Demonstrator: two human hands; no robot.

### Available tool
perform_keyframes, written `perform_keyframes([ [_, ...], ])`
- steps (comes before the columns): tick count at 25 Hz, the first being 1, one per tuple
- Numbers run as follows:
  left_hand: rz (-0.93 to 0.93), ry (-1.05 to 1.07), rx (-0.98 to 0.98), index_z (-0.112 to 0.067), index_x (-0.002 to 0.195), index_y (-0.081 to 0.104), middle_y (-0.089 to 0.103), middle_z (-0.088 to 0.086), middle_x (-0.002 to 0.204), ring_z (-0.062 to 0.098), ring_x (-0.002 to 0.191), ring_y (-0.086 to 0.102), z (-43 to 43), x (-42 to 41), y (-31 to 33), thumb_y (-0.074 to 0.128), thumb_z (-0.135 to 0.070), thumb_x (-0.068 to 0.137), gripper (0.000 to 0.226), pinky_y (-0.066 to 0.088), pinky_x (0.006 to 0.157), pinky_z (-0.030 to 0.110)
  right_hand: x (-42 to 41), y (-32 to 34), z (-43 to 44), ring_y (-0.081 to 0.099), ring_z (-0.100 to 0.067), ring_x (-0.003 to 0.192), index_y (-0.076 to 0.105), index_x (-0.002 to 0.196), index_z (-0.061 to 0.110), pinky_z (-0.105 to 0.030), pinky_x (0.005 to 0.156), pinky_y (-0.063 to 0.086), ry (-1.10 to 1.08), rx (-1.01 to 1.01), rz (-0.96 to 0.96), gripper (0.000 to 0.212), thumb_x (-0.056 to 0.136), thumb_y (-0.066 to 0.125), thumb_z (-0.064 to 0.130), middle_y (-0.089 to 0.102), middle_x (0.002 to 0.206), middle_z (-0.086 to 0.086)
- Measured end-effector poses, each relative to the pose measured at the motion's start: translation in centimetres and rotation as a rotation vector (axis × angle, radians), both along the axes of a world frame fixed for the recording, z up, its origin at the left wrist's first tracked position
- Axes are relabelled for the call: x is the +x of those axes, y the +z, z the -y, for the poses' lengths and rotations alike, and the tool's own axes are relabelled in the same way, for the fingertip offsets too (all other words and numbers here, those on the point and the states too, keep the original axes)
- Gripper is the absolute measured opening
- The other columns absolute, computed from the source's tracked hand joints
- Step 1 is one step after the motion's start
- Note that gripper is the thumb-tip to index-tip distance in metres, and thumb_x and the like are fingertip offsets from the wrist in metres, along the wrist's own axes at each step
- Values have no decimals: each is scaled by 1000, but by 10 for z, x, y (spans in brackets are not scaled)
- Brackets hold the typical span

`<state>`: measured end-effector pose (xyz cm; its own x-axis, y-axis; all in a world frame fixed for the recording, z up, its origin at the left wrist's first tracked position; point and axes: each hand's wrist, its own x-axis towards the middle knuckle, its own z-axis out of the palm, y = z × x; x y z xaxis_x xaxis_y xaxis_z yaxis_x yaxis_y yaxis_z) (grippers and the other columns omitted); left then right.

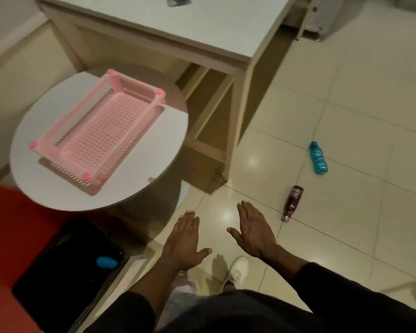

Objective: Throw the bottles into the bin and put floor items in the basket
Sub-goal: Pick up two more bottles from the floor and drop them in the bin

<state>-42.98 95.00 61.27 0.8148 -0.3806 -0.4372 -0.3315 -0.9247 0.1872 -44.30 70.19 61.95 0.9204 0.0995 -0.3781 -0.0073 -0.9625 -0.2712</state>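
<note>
A blue plastic bottle (318, 157) lies on the tiled floor at the right. Closer to me lies a dark red bottle (292, 202), its cap end pointing toward me. An empty pink slatted basket (101, 131) stands on a round white table (173, 131) at the left. A black bin (65, 267) stands open at the lower left, with something blue (106, 261) inside it. My left hand (185, 239) and my right hand (255, 229) are both held flat over the floor, fingers spread, holding nothing. The right hand is a short way left of the dark red bottle.
A pale wooden desk (178, 27) with open shelves beneath fills the top centre. A red surface (12, 224) lies at the left edge beside the bin. My white shoe (238, 270) stands on the tiles below my hands. Open tiled floor stretches to the right.
</note>
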Motion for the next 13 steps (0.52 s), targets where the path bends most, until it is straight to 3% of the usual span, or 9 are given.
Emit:
perform_keyframes([
  [6,7,-269,-12,-10,168,13,1,14,178,30,165,-2,99,35,1,43,-80,89,110,-9,125,37,-37,1,97,10,-30,159,14,163,7,-41,129,12,-285,16,-11,87,101,30,66,13,171,-15],
  [13,-10,-619,-29,-7,168,5,-12,15,176,29,163,-15,215,95,5,45,-79,91,113,-14,125,37,-64,10,177,8,-30,159,11,163,6,-42,130,12,-659,-24,4,91,100,33,68,11,171,-16],
])
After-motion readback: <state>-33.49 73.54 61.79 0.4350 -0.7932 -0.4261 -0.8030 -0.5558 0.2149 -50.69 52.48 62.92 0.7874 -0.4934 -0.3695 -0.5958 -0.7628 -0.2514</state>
